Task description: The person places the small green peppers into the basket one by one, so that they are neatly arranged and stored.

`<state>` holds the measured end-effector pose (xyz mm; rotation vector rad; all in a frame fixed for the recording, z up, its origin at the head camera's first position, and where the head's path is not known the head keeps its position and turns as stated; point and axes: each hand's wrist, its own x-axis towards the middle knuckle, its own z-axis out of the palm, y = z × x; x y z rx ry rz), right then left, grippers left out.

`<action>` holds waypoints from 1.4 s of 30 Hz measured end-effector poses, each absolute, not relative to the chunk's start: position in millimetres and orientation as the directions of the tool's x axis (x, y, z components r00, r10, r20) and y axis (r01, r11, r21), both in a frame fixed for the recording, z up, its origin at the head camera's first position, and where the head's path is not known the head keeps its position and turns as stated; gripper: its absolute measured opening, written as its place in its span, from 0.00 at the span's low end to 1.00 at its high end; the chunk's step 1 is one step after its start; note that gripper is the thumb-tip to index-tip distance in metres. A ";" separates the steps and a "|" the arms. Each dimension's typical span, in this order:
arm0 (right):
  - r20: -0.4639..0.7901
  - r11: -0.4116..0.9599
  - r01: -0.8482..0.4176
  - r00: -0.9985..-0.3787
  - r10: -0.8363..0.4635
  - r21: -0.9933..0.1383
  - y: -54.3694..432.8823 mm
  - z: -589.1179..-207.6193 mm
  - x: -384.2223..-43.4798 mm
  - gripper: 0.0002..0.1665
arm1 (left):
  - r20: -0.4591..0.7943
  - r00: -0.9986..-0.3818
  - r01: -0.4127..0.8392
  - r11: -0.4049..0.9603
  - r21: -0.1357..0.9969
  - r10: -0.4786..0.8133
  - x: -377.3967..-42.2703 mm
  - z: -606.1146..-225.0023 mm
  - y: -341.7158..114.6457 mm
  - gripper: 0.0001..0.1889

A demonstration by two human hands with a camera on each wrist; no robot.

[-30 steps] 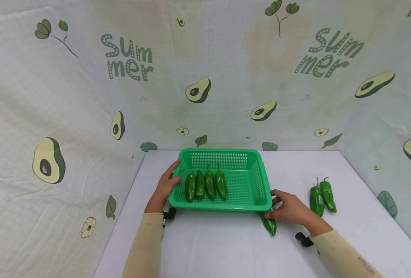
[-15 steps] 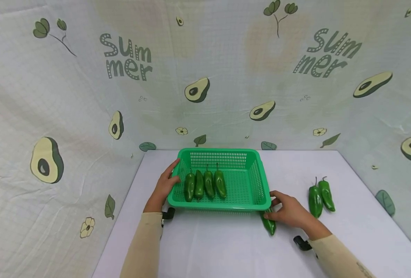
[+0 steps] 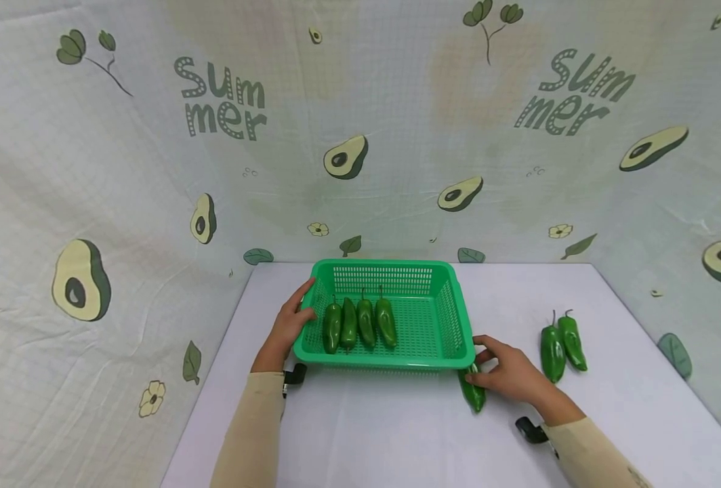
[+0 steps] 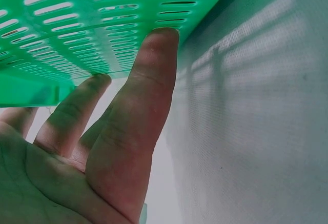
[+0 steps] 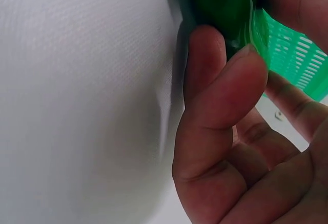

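Glossy green pepper (image 3: pixel 476 398), lower right of centre, head view, pinched by right hand (image 3: pixel 508 372); probably light, firm, slippery, best held mid-body. Left hand (image 3: pixel 286 331), well apart, holds basket (image 3: pixel 391 362) by its left rim.

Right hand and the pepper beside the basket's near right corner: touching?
Touching. Right wrist view: the right hand pinches the pepper, skin directly against its side.

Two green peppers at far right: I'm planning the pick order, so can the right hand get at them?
Probably yes: nothing covers the two green peppers beside the right hand, though it should first release the pinched pepper near the green basket.
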<state>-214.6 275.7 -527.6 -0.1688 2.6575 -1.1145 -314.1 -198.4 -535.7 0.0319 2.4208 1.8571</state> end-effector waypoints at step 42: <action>-0.230 0.578 0.072 -0.951 -0.205 -0.813 317.1 -502.4 -219.7 0.43 | -0.069 -0.995 -0.050 0.239 0.970 0.073 -313.6 -534.4 -198.8 0.47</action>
